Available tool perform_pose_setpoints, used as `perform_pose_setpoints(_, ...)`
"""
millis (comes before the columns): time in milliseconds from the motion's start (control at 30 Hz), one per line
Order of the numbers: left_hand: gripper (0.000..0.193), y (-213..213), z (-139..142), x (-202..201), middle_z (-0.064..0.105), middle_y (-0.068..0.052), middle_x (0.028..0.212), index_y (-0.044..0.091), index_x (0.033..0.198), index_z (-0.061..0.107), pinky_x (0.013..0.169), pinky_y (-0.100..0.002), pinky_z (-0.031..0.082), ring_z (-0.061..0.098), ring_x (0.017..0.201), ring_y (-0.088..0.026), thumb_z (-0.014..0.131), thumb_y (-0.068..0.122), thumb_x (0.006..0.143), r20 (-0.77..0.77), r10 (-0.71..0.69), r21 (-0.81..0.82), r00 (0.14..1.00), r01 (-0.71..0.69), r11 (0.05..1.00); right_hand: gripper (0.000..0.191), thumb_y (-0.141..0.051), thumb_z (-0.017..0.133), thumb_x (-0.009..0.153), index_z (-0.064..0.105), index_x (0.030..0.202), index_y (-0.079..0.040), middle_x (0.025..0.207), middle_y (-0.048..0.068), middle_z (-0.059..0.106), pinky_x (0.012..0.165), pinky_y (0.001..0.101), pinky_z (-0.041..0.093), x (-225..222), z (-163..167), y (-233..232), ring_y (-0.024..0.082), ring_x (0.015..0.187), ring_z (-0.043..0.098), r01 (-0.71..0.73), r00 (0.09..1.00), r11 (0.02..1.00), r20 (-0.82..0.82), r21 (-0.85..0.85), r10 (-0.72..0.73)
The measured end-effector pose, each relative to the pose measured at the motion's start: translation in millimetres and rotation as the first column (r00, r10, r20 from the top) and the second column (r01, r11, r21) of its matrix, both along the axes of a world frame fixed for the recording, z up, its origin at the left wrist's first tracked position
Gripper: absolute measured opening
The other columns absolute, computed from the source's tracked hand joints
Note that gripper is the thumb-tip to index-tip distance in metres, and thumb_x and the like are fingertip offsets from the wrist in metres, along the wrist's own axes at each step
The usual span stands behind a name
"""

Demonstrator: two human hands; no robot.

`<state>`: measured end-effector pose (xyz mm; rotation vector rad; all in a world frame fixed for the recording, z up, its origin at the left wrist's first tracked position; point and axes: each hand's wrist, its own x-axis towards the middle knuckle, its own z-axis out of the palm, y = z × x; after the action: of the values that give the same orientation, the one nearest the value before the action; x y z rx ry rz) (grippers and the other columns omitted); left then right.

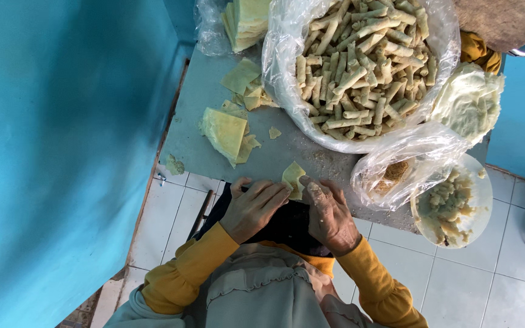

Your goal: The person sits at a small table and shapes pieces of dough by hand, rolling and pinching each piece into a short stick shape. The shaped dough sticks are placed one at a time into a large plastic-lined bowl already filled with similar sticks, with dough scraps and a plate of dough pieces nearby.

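Clear plastic bag (287, 36) lining bowl of rolls; second clear bag (396, 161) beside white plate.
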<state>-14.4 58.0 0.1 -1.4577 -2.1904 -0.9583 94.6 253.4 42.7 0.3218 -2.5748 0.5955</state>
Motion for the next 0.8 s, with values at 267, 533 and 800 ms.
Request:
perform_pose_setpoints(267,0.025,-3.1,-2.3,-2.8,0.069,0.002,0.120,0.011,0.121,0.072,0.112,-0.045,0.026,0.060,0.118,-0.013,0.074,0.022,0.099,-0.009,-0.001,-0.013,1.000,0.001,1.000,0.069,0.013,0.063,0.087,0.034,0.149,0.002,0.132,0.018,0.066,0.110,0.0549,0.047,-0.1,-3.5,5.9,0.030,0.118,0.067,-0.018,1.000,0.992,0.005,0.122,0.017)
perform_pose_setpoints(533,0.021,-2.6,-1.5,-7.9,0.069,0.002,0.119,0.013,0.115,0.071,0.111,-0.046,0.026,0.060,0.116,-0.013,0.073,0.018,0.095,-0.009,-0.041,-0.024,0.999,0.041,0.999,0.066,-0.001,0.071,0.085,0.046,0.146,-0.003,0.118,0.010,0.071,0.109,0.0519,0.043,-1.8,4.1,-0.9,0.027,0.104,0.073,0.016,0.995,0.987,0.095,0.160,-0.032)
perform_pose_setpoints(800,0.017,16.2,22.7,-17.0,0.065,-0.001,0.100,0.012,0.104,0.069,0.106,-0.047,0.030,0.061,0.105,-0.020,0.066,0.011,0.087,0.259,-0.038,-0.018,0.965,0.044,0.999,0.041,-0.004,0.075,0.091,0.054,0.123,-0.020,0.101,0.004,0.071,0.100,0.0422,0.051,-32.4,24.0,10.8,0.020,0.095,0.072,0.015,0.984,0.995,0.180,-0.102,0.004)
